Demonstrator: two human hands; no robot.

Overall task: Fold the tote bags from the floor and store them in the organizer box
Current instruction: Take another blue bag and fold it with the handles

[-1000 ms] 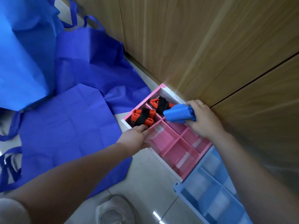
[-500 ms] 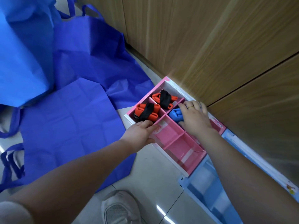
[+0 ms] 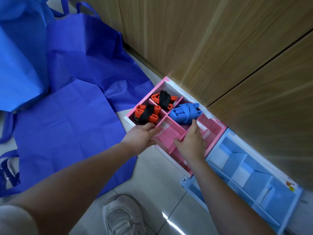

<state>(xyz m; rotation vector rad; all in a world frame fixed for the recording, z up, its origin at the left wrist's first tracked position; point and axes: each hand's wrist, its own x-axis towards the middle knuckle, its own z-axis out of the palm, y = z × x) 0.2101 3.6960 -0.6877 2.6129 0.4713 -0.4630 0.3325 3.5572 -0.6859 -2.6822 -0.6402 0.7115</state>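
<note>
A pink organizer box (image 3: 218, 131) stands on the floor against the wooden wall. Two folded orange bags tied with black handles (image 3: 147, 113) (image 3: 163, 99) fill its two far-left compartments. A folded blue bag bundle (image 3: 184, 113) lies in the compartment beside them. My left hand (image 3: 141, 135) grips the box's near rim by the orange bundle. My right hand (image 3: 191, 141) hovers over the middle compartments with relaxed fingers, its fingertip just short of the blue bundle, holding nothing. Unfolded blue tote bags (image 3: 67, 116) lie spread on the floor to the left.
A light blue organizer box (image 3: 288, 189) stands to the right of the pink one along the wall. A lighter blue bag (image 3: 18, 61) lies at the far left. My white shoe (image 3: 122, 216) is on the tiled floor below the boxes.
My right hand set the blue bundle into its compartment, let go and drew back toward me. My left hand kept its grip on the rim.
</note>
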